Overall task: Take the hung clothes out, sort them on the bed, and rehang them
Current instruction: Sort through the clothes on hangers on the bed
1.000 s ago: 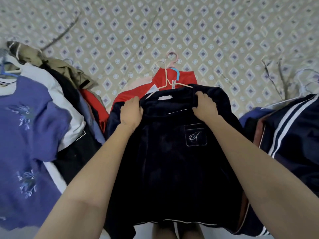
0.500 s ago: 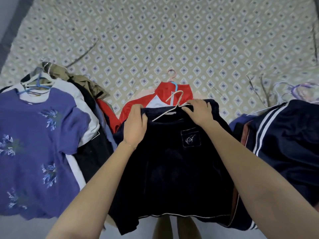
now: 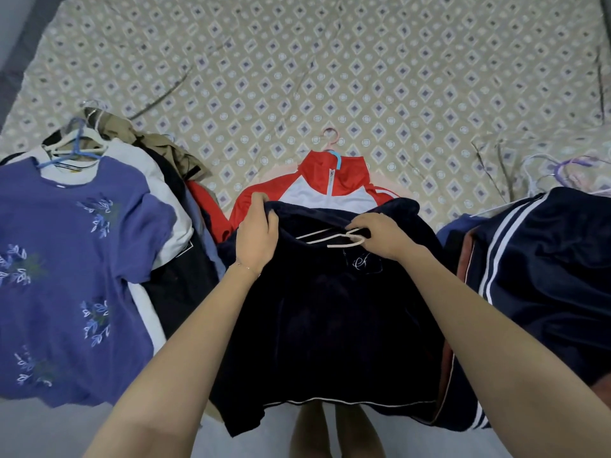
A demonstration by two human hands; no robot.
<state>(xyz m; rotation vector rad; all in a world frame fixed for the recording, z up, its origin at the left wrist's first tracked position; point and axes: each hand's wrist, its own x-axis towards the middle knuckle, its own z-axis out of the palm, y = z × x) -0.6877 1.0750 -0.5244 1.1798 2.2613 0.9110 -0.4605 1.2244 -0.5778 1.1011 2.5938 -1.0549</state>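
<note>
A dark navy velvet top (image 3: 330,312) with a small embroidered pocket hangs over the near edge of the bed. My left hand (image 3: 256,231) grips its collar at the left. My right hand (image 3: 380,234) pinches a pale hanger (image 3: 334,239) that lies across the neck opening, partly pulled out. Behind the top lies a red and white jacket (image 3: 325,190) on a pink hanger (image 3: 330,135).
A patterned beige bedsheet (image 3: 330,61) covers the bed. At the left a purple floral T-shirt (image 3: 66,266) on a blue hanger tops a pile of clothes. At the right lies a navy garment with white stripes (image 3: 545,259), with loose hangers (image 3: 568,166) behind it.
The navy top has been drawn toward me, uncovering more of the red jacket. My right hand moved from the collar to the pale hanger, which now lies tipped sideways out of the neck.
</note>
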